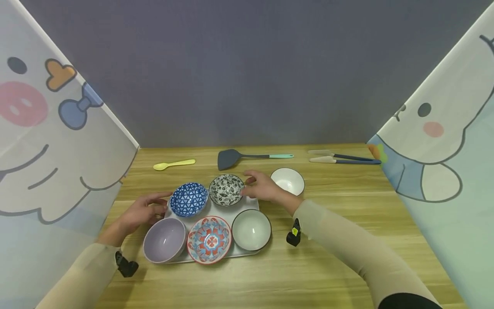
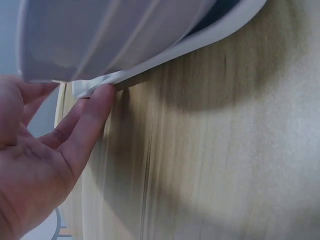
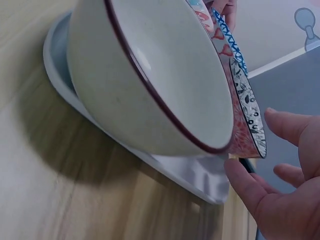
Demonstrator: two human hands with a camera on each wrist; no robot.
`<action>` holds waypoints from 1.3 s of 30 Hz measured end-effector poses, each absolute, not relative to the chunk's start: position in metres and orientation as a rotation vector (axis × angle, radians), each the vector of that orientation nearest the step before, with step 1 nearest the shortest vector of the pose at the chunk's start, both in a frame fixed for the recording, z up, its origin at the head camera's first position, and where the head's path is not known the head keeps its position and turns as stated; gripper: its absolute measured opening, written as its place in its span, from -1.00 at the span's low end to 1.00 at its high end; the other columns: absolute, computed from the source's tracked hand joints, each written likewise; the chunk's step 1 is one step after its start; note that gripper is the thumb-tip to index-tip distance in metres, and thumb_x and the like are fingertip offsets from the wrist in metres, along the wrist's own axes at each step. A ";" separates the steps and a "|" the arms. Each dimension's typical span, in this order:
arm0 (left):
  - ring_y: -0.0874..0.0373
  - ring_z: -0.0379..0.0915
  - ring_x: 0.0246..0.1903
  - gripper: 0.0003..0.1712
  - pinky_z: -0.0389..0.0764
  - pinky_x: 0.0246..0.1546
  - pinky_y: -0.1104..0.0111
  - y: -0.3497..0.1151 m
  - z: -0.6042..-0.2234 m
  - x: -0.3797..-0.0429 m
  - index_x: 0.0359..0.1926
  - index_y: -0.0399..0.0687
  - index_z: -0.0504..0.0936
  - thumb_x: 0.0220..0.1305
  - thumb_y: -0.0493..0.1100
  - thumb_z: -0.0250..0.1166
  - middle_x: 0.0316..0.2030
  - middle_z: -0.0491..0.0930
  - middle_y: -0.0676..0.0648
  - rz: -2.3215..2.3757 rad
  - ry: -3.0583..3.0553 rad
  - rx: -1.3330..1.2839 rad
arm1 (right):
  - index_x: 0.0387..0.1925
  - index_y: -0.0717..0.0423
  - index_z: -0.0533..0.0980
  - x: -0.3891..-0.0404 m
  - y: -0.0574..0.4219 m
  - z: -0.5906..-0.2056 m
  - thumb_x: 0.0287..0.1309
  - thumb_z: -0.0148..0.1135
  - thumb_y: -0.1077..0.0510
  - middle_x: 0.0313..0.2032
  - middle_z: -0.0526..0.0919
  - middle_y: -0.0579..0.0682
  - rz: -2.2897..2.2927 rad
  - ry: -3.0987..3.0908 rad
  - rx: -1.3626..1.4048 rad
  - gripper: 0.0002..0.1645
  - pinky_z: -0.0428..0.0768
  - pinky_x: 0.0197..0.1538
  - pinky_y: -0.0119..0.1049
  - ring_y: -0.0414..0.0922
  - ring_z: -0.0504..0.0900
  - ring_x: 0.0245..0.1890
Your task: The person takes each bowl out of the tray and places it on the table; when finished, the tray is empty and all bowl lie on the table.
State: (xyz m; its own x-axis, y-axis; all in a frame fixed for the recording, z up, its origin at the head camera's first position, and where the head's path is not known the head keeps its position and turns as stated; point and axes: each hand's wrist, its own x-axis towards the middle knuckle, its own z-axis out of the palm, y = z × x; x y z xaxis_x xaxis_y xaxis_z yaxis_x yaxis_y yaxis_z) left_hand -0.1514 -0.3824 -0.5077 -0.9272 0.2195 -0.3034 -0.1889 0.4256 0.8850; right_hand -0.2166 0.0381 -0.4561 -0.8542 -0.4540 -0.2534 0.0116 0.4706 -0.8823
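We face a wooden tabletop (image 1: 328, 262), grey wall (image 1: 247, 77) | spoon (image 1: 175, 163), spatula (image 1: 254, 156), tongs (image 1: 355, 162) behind | five bowls (image 1: 210, 240) crowd tray (image 1: 221, 211) | our left hand (image 1: 140, 212), right hand (image 1: 262, 186): fingers loosely spread

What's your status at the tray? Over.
Left grip at edge of tray; right grip open by black floral bowl. Tray loaded with bowls. Off-tray white bowl near right grip, possible snag.

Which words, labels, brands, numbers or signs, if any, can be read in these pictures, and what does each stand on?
No readable text in any view.
Blue bowl, black-and-white bowl, red-rimmed bowl: patterns only.
Left panel and right panel: cartoon drawings, no lettering seen.
Yellow patch on the black wrist device: too small to tell whether anything is printed.
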 end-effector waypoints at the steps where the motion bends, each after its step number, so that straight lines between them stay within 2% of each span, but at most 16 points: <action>1: -0.07 0.59 -0.05 -0.29 0.80 -0.13 0.16 -0.383 -0.507 -0.150 0.52 -0.20 0.29 0.41 -0.27 0.26 0.23 0.38 -0.49 1.497 2.314 0.036 | 0.54 0.13 0.21 -0.216 0.036 -0.457 0.25 0.41 0.15 0.28 0.46 0.30 -1.386 2.243 -0.343 -0.08 0.78 0.02 -0.05 0.14 0.72 -0.02; 8: -0.24 0.55 0.13 -0.34 0.80 -0.09 0.20 -0.385 -0.498 -0.144 0.51 -0.19 0.32 0.43 -0.31 0.20 0.35 0.31 -0.55 1.427 2.310 0.188 | 0.53 0.18 0.21 -0.212 0.026 -0.463 0.32 0.34 0.20 0.25 0.49 0.34 -1.461 2.129 -0.222 -0.16 0.80 -0.04 -0.07 0.18 0.74 -0.05; 13: -0.25 0.56 0.11 -0.25 0.78 -0.10 0.22 -0.384 -0.492 -0.144 0.55 -0.20 0.23 0.36 -0.45 0.11 0.30 0.29 -0.56 1.361 2.287 0.297 | 0.52 0.13 0.22 -0.210 0.024 -0.465 0.34 0.27 0.27 0.17 0.55 0.30 -1.509 2.058 -0.163 -0.21 0.82 -0.16 -0.12 0.11 0.77 -0.17; 19: -0.30 0.53 0.13 -0.17 0.77 -0.05 0.16 -0.380 -0.489 -0.145 0.59 -0.15 0.15 0.32 -0.48 0.10 0.34 0.25 -0.53 1.281 2.295 0.366 | 0.53 0.14 0.20 -0.209 0.022 -0.468 0.28 0.18 0.40 0.16 0.53 0.36 -1.599 1.988 -0.106 -0.18 0.83 -0.22 -0.17 0.03 0.76 -0.33; 24: -0.37 0.53 0.12 -0.16 0.73 -0.06 0.24 -0.378 -0.486 -0.146 0.56 -0.23 0.16 0.25 -0.54 0.09 0.46 0.13 -0.55 1.228 2.325 0.473 | 0.51 0.16 0.23 -0.208 0.024 -0.471 0.20 0.13 0.47 0.13 0.52 0.40 -1.663 1.962 -0.068 -0.16 0.83 -0.22 -0.17 0.04 0.75 -0.33; 28: -0.37 0.47 0.19 -0.12 0.64 0.06 0.18 -0.376 -0.485 -0.148 0.56 -0.19 0.21 0.19 -0.57 0.09 0.50 0.10 -0.49 1.157 2.377 0.547 | 0.51 0.16 0.24 -0.206 0.027 -0.468 0.19 0.13 0.47 0.11 0.52 0.41 -1.670 1.994 -0.071 -0.16 0.83 -0.22 -0.17 0.04 0.74 -0.30; 32: -0.33 0.50 0.14 -0.10 0.63 0.04 0.13 -0.374 -0.482 -0.148 0.57 -0.20 0.17 0.19 -0.53 0.15 0.42 0.22 -0.53 1.129 2.389 0.534 | 0.49 0.09 0.29 -0.206 0.032 -0.462 0.19 0.15 0.44 0.13 0.51 0.38 -1.669 2.019 -0.072 -0.19 0.82 -0.17 -0.14 0.04 0.73 -0.27; 36: -0.25 0.59 0.04 -0.04 0.72 -0.10 0.16 -0.372 -0.480 -0.146 0.62 -0.20 -0.03 0.31 -0.41 0.23 0.23 0.33 -0.54 1.180 2.368 0.385 | 0.48 0.02 0.32 -0.206 0.039 -0.455 0.20 0.18 0.42 0.16 0.50 0.35 -1.687 2.021 -0.062 -0.18 0.82 -0.14 -0.12 0.04 0.73 -0.27; 39: -0.17 0.62 -0.04 0.01 0.75 -0.16 0.16 -0.372 -0.481 -0.145 0.63 -0.24 -0.13 0.36 -0.32 0.28 0.18 0.35 -0.56 1.225 2.389 0.283 | 0.49 0.01 0.31 -0.206 0.046 -0.445 0.20 0.18 0.43 0.16 0.50 0.34 -1.710 2.008 -0.054 -0.18 0.82 -0.15 -0.13 0.03 0.74 -0.27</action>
State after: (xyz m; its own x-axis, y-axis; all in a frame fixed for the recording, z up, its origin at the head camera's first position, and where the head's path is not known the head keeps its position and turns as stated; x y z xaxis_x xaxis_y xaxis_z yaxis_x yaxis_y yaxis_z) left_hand -0.1451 -0.3721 -0.4810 -0.8827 0.3709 -0.2884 -0.0177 0.5872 0.8093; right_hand -0.2057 0.0459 -0.4454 -0.8749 -0.3422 -0.3427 0.2838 0.2112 -0.9353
